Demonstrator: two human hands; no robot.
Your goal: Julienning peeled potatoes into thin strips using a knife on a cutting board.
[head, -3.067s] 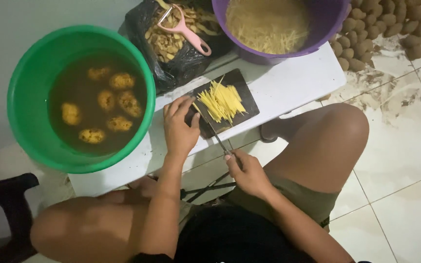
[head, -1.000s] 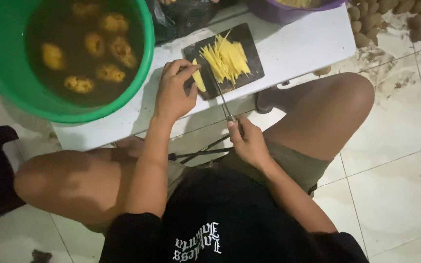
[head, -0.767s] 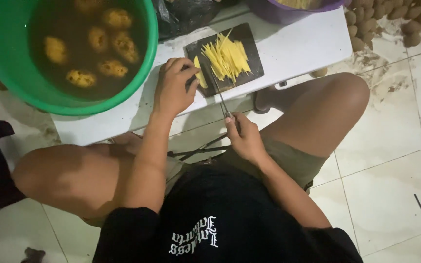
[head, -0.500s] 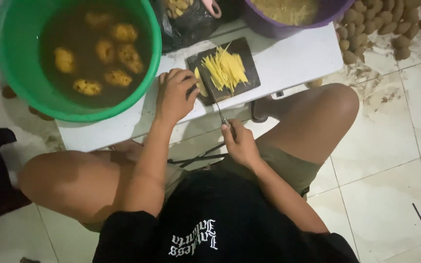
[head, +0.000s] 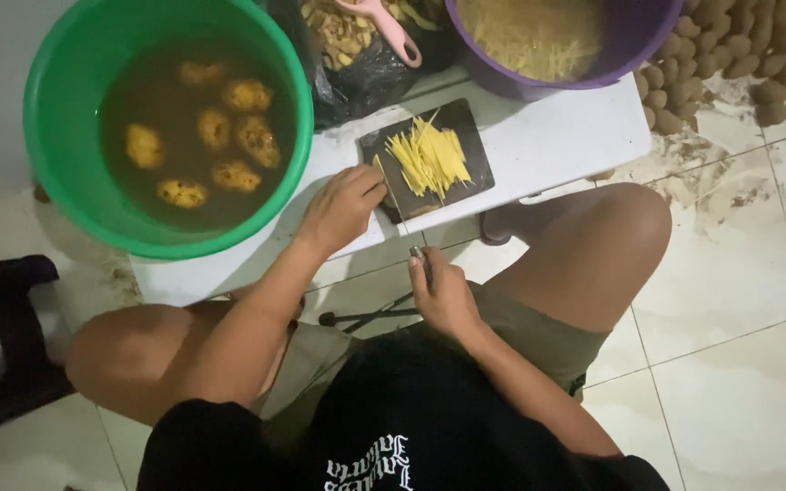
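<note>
At the near-left corner of the dark cutting board [head: 429, 159], left hand [head: 343, 207] rests curled, fingertips at the board edge; whether it pins a slice there I can't tell. Right hand [head: 443, 293] is clenched on the knife [head: 404, 223] handle, blade running up past the left fingertips. Yellow potato strips [head: 429, 156] lie piled just beyond both hands, on the white counter [head: 557, 136]. Step: slicing into strips; next cut needs fingertips clear. Versus half a second ago: grip unchanged, hands barely shifted.

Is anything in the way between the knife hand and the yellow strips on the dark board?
Nothing visible blocks it. The right hand holds the knife, whose blade reaches the cutting board beside the yellow strips. The left hand rests at the board's left edge.
</note>
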